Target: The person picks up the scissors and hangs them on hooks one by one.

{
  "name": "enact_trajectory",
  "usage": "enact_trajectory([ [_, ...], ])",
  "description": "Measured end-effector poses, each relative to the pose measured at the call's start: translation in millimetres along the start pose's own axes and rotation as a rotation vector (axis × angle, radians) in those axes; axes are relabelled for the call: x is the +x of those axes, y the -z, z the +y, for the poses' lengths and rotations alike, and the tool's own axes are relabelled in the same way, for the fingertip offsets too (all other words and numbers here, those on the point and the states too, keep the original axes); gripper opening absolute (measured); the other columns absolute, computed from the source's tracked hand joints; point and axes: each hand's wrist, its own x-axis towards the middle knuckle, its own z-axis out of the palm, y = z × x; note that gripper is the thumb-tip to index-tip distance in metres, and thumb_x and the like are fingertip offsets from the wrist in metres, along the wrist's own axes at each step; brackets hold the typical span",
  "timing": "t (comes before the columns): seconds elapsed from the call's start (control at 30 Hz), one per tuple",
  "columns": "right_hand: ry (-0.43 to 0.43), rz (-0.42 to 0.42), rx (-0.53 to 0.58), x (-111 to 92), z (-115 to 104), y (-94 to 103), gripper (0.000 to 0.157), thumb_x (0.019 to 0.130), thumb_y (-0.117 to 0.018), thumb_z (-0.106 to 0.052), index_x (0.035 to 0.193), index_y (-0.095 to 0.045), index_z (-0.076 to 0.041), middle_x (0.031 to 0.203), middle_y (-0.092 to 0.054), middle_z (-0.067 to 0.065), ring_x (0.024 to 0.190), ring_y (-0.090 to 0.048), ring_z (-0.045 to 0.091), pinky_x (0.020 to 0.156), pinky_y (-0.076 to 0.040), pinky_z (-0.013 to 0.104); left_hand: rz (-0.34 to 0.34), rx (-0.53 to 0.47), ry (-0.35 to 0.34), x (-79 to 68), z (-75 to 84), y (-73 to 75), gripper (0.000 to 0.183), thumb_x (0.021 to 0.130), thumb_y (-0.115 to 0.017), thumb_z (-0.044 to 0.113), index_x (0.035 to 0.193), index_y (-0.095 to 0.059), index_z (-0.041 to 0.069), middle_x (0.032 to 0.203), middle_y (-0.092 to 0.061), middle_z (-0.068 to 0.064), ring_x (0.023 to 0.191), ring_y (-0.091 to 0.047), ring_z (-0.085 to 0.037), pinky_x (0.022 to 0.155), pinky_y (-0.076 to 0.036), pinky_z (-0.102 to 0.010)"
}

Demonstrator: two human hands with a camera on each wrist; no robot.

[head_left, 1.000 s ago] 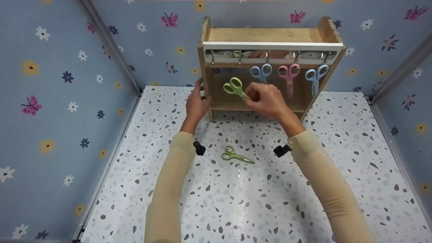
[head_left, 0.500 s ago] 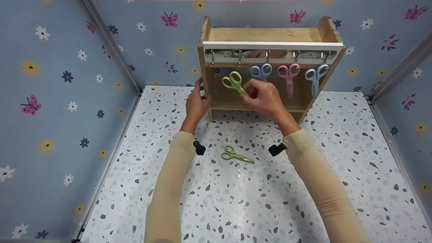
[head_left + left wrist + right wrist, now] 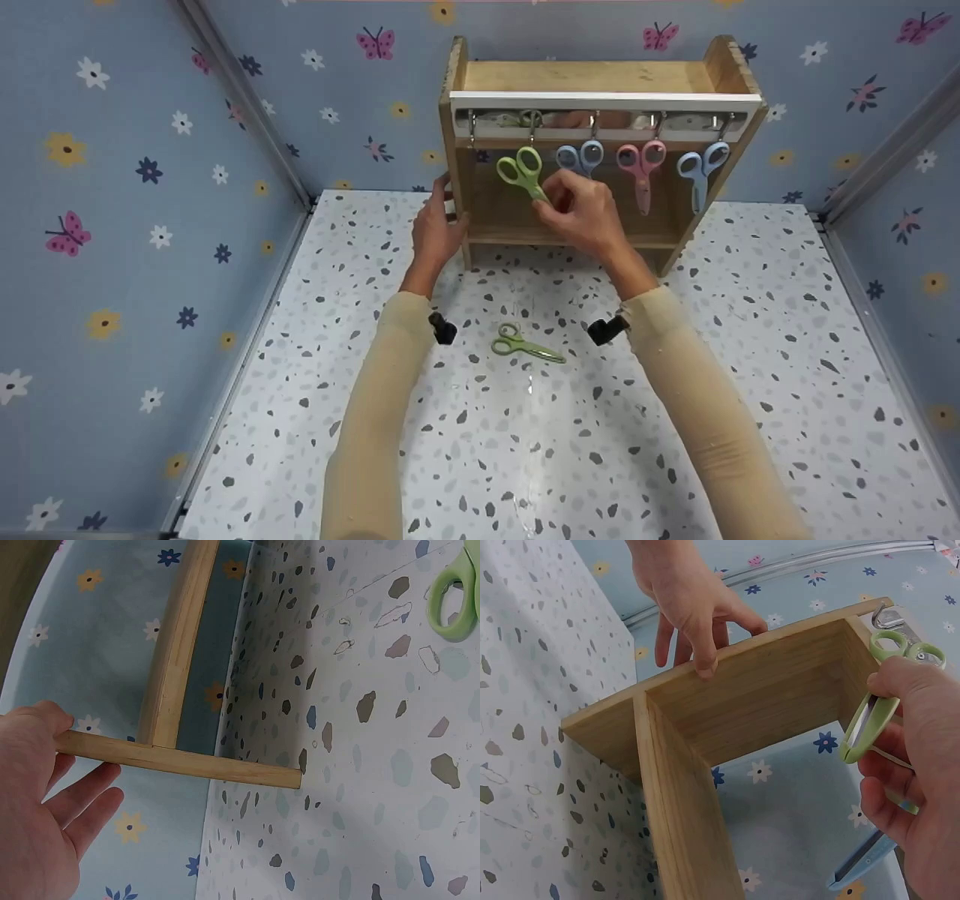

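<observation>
My right hand [image 3: 589, 214] pinches the blades of green-handled scissors [image 3: 533, 189], finger loops pointing up. One loop is just under the second hook from the left; whether they touch I cannot tell. In the right wrist view the scissors [image 3: 871, 727] stand between thumb and fingers in front of the wooden shelf [image 3: 682, 802]. My left hand [image 3: 439, 231] grips the shelf's left side panel [image 3: 187, 760], thumb on one face and fingers on the other. A second green pair of scissors [image 3: 525, 348] lies on the speckled tabletop, blades toward the right.
Below the shelf's white-edged hook rail [image 3: 600, 100] hang blue scissors [image 3: 580, 159], pink scissors [image 3: 643, 176] and another blue pair [image 3: 699, 180] at the far right. The leftmost hook [image 3: 472, 129] is bare. Flower-patterned walls [image 3: 150, 225] enclose the table [image 3: 420, 480].
My right hand has moved up and slightly left, bringing the green scissors' loops up to the second hook and more upright. The left hand stays on the side panel.
</observation>
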Motion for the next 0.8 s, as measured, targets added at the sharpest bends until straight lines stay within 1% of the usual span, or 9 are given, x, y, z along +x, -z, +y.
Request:
enact_trajectory([
  [0.23,-0.015,0.025,0.027,0.6,1.4,-4.0,0.014,0.098,-0.08,-0.008,0.108,-0.075,0.001,0.089,-0.075,0.016,0.075,-0.06,0.01,0.068,-0.047,0.015,-0.005,0.012,0.02,0.5,1.5,-0.5,0.073,0.112,-0.069,0.017,0.176,-0.034,0.022,0.164,-0.062,-0.018,0.133,-0.077,-0.04,0.112,-0.063,-0.053],
  [0.33,-0.023,0.034,0.04,1.3,1.7,-4.7,0.013,0.099,-0.08,-0.007,0.108,-0.074,0.001,0.089,-0.075,0.015,0.074,-0.06,0.009,0.067,-0.047,0.015,-0.004,0.016,0.016,0.4,1.7,-0.7,0.074,0.112,-0.07,0.016,0.176,-0.034,0.021,0.163,-0.062,-0.019,0.133,-0.077,-0.041,0.112,-0.064,-0.053],
  [0.57,-0.043,0.036,0.057,2.0,2.1,-5.7,0.015,0.102,-0.08,-0.01,0.108,-0.075,0.002,0.089,-0.074,0.013,0.074,-0.061,0.009,0.067,-0.048,0.014,-0.006,0.01,0.013,0.0,1.2,-1.0,0.074,0.112,-0.07,0.015,0.176,-0.033,0.021,0.163,-0.062,-0.018,0.133,-0.077,-0.041,0.112,-0.064,-0.053],
  [0.8,-0.066,0.049,0.064,1.9,1.9,-8.0,0.013,0.101,-0.08,-0.01,0.108,-0.075,0.0,0.084,-0.071,0.009,0.071,-0.059,0.01,0.065,-0.045,0.016,0.017,0.0,-0.02,-1.6,1.7,-0.3,0.074,0.11,-0.071,0.013,0.175,-0.037,0.016,0.161,-0.064,-0.021,0.131,-0.078,-0.043,0.11,-0.065,-0.053],
])
